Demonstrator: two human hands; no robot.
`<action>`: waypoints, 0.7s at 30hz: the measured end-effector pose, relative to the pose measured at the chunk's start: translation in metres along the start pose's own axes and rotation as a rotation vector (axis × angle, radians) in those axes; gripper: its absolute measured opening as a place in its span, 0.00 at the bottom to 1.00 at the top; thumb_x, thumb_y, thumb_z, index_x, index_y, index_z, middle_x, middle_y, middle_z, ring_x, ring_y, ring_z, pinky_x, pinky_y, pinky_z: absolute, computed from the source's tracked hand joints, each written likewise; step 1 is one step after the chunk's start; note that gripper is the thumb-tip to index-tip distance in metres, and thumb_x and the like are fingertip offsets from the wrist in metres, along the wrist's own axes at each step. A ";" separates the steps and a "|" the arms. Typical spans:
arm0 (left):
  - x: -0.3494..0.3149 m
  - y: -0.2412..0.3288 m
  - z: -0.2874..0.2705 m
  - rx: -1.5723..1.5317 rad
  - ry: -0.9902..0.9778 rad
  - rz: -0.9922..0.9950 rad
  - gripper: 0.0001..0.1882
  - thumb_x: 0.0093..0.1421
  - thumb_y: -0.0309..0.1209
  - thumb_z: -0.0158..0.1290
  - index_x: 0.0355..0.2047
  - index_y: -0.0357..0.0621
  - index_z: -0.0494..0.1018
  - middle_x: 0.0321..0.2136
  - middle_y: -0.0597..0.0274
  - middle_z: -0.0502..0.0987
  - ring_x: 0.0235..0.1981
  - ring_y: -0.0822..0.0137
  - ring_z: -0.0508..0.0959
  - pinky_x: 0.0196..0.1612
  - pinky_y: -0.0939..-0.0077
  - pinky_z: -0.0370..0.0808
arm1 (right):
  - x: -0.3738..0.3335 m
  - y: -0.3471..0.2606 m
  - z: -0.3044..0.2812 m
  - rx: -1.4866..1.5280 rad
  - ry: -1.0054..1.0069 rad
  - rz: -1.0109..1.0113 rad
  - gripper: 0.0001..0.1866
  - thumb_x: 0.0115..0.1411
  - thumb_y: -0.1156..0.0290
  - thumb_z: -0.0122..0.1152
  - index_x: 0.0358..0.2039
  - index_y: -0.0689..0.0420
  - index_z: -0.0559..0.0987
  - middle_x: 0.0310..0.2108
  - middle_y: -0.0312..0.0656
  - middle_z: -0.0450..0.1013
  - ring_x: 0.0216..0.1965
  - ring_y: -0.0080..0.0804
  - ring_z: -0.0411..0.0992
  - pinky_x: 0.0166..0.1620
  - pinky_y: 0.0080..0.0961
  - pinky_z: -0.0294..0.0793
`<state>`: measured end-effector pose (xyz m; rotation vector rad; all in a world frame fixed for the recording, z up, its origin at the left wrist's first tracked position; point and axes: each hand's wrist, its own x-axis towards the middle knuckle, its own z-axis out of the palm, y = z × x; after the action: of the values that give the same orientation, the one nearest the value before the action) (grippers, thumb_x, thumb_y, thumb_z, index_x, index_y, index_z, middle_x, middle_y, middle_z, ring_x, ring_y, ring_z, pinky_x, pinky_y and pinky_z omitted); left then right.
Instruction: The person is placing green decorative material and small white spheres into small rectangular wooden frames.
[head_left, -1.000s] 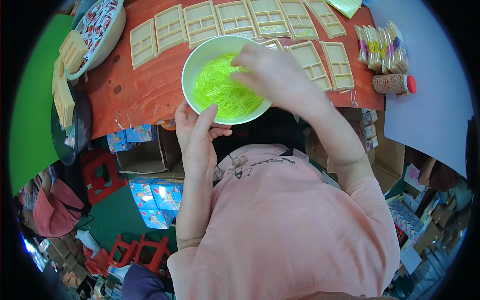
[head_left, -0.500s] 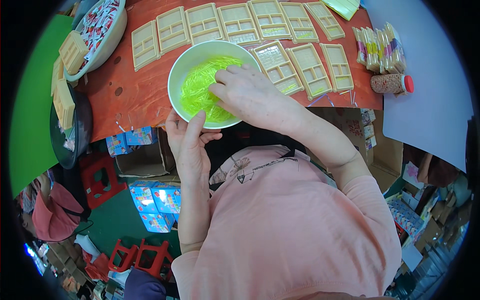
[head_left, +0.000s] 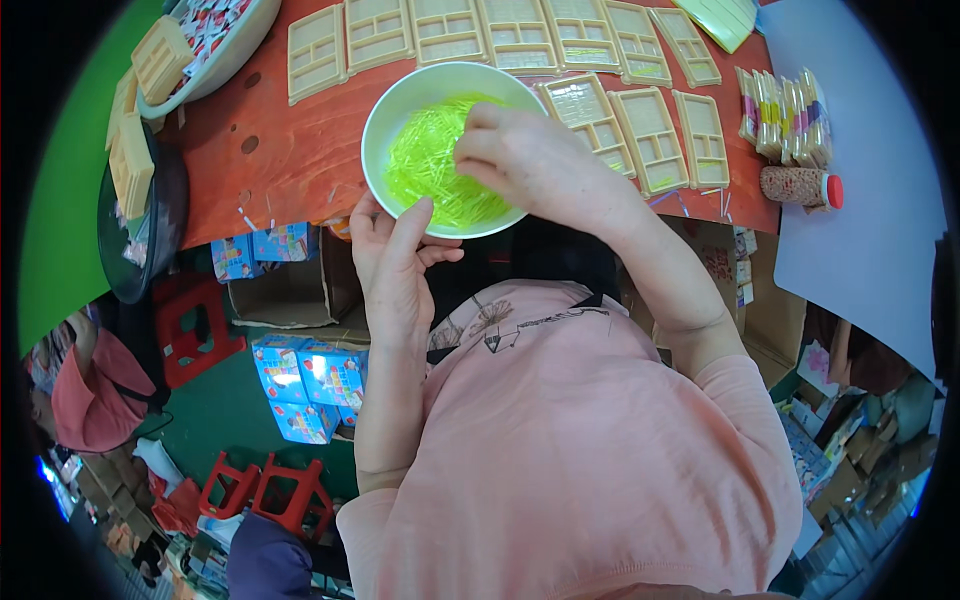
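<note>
A white bowl (head_left: 376,165) full of thin, bright yellow-green plastic sticks (head_left: 425,160) is at the table's near edge. My left hand (head_left: 395,255) grips its near left side, with the thumb up against the rim and the other fingers partly beneath. Over the right half of the bowl, my right hand (head_left: 550,165) is closed, its bent fingers drawn together just above the sticks. Whatever lies between those fingertips is hidden. Beyond the bowl stand beige compartment trays (head_left: 448,30) in a row, and more trays (head_left: 650,140) are to its right. Some hold a few yellow-green sticks.
At the right are bundled packets (head_left: 785,115) and a red-lidded jar (head_left: 800,187). A large basin (head_left: 245,45) of small wrapped packets stands at the far left, with trays stacked on its edge. Blue boxes (head_left: 305,385) and red stools (head_left: 290,495) are below the table.
The whole view has shifted, so table and bowl appear farther up and right. My right hand's fingers have drawn closer together and slightly rightward over the sticks. My left hand keeps its grip.
</note>
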<state>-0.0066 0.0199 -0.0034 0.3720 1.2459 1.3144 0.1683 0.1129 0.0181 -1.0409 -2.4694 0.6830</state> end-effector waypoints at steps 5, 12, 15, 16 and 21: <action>-0.001 0.002 0.000 0.008 -0.024 -0.006 0.31 0.62 0.28 0.60 0.58 0.32 0.55 0.42 0.46 0.77 0.26 0.65 0.82 0.25 0.75 0.82 | 0.003 0.005 0.001 0.020 0.037 0.011 0.08 0.63 0.69 0.60 0.36 0.60 0.82 0.36 0.46 0.78 0.39 0.48 0.77 0.42 0.39 0.77; 0.000 0.003 -0.004 0.009 -0.026 -0.007 0.31 0.62 0.28 0.60 0.58 0.32 0.55 0.42 0.47 0.77 0.26 0.65 0.82 0.25 0.75 0.83 | 0.007 0.003 0.001 0.142 0.043 0.066 0.08 0.63 0.72 0.60 0.40 0.62 0.81 0.35 0.48 0.78 0.35 0.44 0.77 0.38 0.35 0.76; 0.002 0.002 -0.005 0.008 -0.035 -0.011 0.32 0.62 0.29 0.60 0.59 0.31 0.55 0.42 0.47 0.77 0.26 0.65 0.82 0.25 0.76 0.83 | 0.007 0.004 0.005 0.234 0.072 0.118 0.09 0.64 0.72 0.59 0.41 0.62 0.80 0.32 0.46 0.77 0.32 0.39 0.77 0.37 0.32 0.75; 0.002 0.002 -0.005 0.007 -0.031 -0.015 0.32 0.62 0.29 0.60 0.59 0.31 0.55 0.42 0.46 0.77 0.26 0.65 0.82 0.25 0.75 0.82 | 0.006 0.004 0.007 0.278 0.096 0.112 0.09 0.64 0.72 0.59 0.41 0.62 0.80 0.30 0.45 0.77 0.30 0.36 0.76 0.36 0.31 0.75; 0.002 0.001 -0.011 -0.014 -0.041 -0.025 0.32 0.62 0.28 0.59 0.59 0.31 0.55 0.43 0.47 0.77 0.26 0.65 0.82 0.24 0.75 0.82 | 0.009 0.009 -0.007 0.242 0.153 0.116 0.09 0.63 0.72 0.59 0.41 0.62 0.80 0.27 0.39 0.75 0.27 0.24 0.72 0.33 0.25 0.73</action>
<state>-0.0172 0.0173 -0.0075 0.3706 1.2031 1.2877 0.1707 0.1268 0.0199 -1.1036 -2.1473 0.8792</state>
